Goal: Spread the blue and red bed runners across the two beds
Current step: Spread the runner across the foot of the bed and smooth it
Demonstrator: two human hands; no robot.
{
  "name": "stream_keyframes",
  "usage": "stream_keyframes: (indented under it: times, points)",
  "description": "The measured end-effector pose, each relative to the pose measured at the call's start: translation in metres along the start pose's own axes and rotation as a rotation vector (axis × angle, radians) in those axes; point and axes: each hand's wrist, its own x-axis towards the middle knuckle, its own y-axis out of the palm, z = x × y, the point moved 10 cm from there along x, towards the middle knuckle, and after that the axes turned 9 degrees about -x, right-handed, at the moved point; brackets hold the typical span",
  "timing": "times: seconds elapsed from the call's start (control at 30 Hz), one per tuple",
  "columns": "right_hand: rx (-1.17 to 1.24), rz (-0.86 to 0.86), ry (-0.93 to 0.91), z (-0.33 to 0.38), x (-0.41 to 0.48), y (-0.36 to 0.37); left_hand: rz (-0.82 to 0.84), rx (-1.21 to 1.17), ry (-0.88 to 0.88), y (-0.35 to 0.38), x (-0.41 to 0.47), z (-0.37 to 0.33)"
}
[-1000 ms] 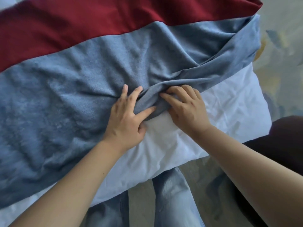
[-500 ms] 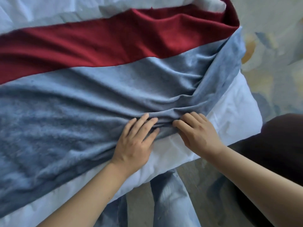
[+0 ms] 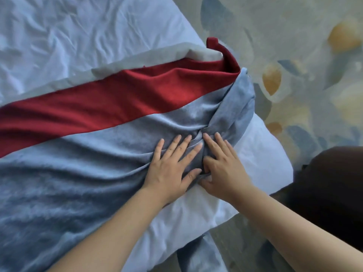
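The blue runner (image 3: 78, 183) lies across the white bed (image 3: 78, 36), creased and bunched into a twist near the bed's right edge. Beyond it and touching it lies the red runner (image 3: 117, 107), whose right end curls up at the edge. My left hand (image 3: 172, 165) presses flat on the blue runner with its fingers spread. My right hand (image 3: 222, 165) lies beside it on the bunched folds, fingers stretched out and thumb at the runner's near hem.
A cream layer (image 3: 157, 55) shows along the red runner's far side. The bed's near corner (image 3: 255, 163) is bare white sheet. Patterned carpet (image 3: 294, 46) lies to the right, a dark object (image 3: 334, 183) stands by the corner, and my jeans (image 3: 196, 258) are below.
Both hands have slid from the blue runner's near hem up onto the cloth and flattened out. The folds have gathered tighter toward the right edge, and more of the white bed shows.
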Motion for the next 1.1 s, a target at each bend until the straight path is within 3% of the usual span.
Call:
stream_keyframes:
  times: [0.33, 0.63, 0.77, 0.93, 1.03, 1.1]
  points:
    - [0.053, 0.247, 0.056, -0.008, 0.030, 0.027, -0.014, -0.035, -0.230, 0.021, 0.025, 0.004]
    - [-0.001, 0.096, 0.099, -0.006, 0.037, 0.027, -0.061, -0.089, -0.260, 0.025, 0.029, 0.010]
    - [0.010, 0.147, 0.079, -0.004, 0.039, 0.035, -0.046, -0.060, -0.271, 0.028, 0.033, 0.010]
    - [0.021, 0.300, -0.012, -0.011, 0.043, 0.033, -0.040, 0.004, -0.322, 0.023, 0.037, 0.005]
    - [0.075, 0.506, -0.132, -0.006, 0.040, -0.007, 0.005, -0.020, -0.370, -0.001, 0.043, -0.008]
    - [0.085, 0.499, -0.125, -0.015, 0.061, -0.049, -0.038, -0.122, -0.415, -0.032, 0.060, -0.013]
